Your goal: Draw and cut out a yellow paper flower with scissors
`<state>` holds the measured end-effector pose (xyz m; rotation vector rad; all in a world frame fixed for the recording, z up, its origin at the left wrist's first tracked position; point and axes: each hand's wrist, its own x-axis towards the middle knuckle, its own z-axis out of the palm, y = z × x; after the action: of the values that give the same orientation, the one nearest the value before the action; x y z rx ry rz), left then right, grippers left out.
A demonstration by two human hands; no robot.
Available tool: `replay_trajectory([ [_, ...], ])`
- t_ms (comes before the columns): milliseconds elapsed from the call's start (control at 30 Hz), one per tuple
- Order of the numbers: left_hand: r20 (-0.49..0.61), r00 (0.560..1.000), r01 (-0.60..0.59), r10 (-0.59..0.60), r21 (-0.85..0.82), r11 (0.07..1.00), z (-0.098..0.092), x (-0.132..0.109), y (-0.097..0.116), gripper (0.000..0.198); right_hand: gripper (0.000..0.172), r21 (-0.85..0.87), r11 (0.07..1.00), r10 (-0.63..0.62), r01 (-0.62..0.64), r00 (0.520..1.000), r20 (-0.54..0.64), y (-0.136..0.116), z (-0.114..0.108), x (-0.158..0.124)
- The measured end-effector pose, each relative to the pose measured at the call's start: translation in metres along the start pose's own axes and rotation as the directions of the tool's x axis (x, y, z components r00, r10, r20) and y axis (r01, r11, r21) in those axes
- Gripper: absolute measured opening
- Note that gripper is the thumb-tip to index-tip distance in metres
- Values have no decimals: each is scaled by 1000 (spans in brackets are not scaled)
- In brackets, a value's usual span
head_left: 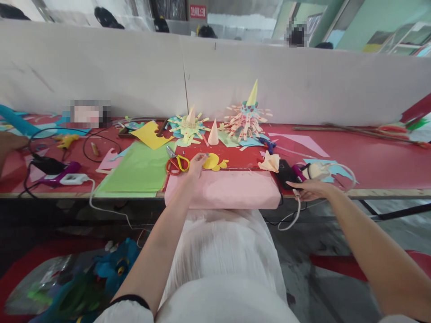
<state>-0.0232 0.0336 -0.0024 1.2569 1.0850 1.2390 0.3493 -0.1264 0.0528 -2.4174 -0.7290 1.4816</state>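
My left hand [196, 165] reaches over the pink paper sheet [225, 190] that hangs across the table's front edge, and its fingertips touch yellow paper cut-outs [213, 162] on the red table [370, 157]. Red-and-yellow scissors [177, 162] lie just left of that hand. My right hand [308, 188] rests at the table's front edge with its fingers curled on a white cable [292, 220], next to a black device [286, 174] and a purple tool [298, 172]. A cream folded paper piece [270, 162] lies between the two hands.
Green paper [138, 172], yellow paper [151, 134], paper cones [213, 133] and spiky paper flowers [247, 119] cover the table's middle. A white partition [134, 76] backs the table. At left lie cables, a white adapter [73, 179] and a glue gun [67, 141]. Another person's hand [10, 143] shows at far left.
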Motion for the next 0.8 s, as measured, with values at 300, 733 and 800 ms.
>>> replay_trajectory([
  [300,90,995,34,-38,45,998,3,-5,10,34,43,39,999,-12,7,991,135,-1,-11,-3],
  [733,113,994,-17,10,66,998,0,-1,3,46,32,-31,1000,10,-7,995,101,-2,-6,-1],
  [800,134,991,-18,10,57,998,0,1,1,42,30,-120,989,-98,90,993,-69,-5,-9,-3],
])
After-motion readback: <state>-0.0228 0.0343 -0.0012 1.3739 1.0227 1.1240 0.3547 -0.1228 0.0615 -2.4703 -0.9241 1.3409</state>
